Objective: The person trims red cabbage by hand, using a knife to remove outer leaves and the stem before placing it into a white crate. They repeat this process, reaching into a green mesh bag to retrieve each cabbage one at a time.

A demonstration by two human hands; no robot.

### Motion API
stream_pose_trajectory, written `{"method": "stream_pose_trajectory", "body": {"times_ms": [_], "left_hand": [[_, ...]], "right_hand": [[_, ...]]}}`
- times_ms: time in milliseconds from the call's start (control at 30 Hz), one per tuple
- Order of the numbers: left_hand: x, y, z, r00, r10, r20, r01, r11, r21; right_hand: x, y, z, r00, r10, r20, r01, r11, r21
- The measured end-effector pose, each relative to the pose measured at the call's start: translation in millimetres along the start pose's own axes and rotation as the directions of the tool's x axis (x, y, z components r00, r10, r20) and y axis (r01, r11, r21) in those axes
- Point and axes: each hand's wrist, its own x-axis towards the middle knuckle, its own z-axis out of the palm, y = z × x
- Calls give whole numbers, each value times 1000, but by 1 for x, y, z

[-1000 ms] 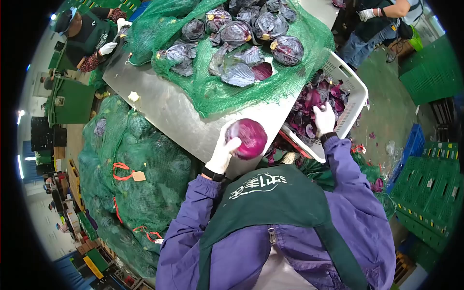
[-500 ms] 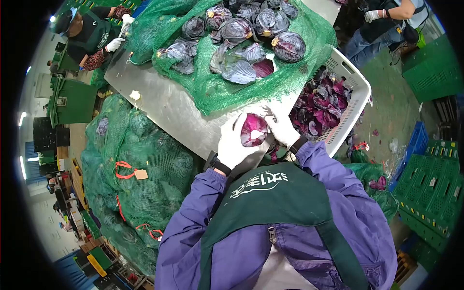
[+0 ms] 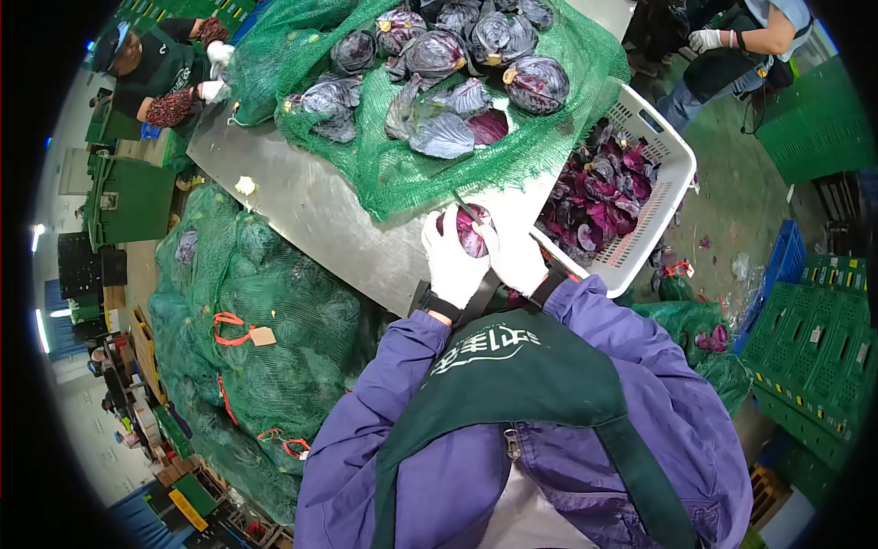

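A peeled red cabbage is held low over the near edge of the metal table. My left hand, in a white glove, wraps round its left side. My right hand, also gloved, is closed at its right side; a thin dark knife-like tool shows over the cabbage top, its grip hidden. Beyond, several red cabbages and loose outer leaves lie on green netting. To the right is a white crate full of purple leaves.
Large net sacks of cabbages stand at the left. One gloved co-worker is at the upper left, another person at the upper right. Green crates and a blue crate stand on the right.
Both hands and the cabbage have moved slightly nearer and turned. My right hand has closed in, and the dark tool now shows over the cabbage. The upper-left co-worker's hands have moved lower and left.
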Motion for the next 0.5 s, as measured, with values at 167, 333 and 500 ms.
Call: {"method": "stream_pose_trajectory", "body": {"times_ms": [167, 333, 500], "left_hand": [[-4, 15, -7, 999, 20, -40, -21, 999, -28], [-11, -4, -9, 993, 35, -112, -56, 982, -182], [-27, -44, -6, 999, -10, -33, -10, 829, -559]], "right_hand": [[9, 28, 5, 992, 126, 12, -126, 992, -17], [11, 31, 17, 959, -46, -278, 31, 998, -59], [29, 68, -9, 960, 232, -158, -265, 936, -233]]}}
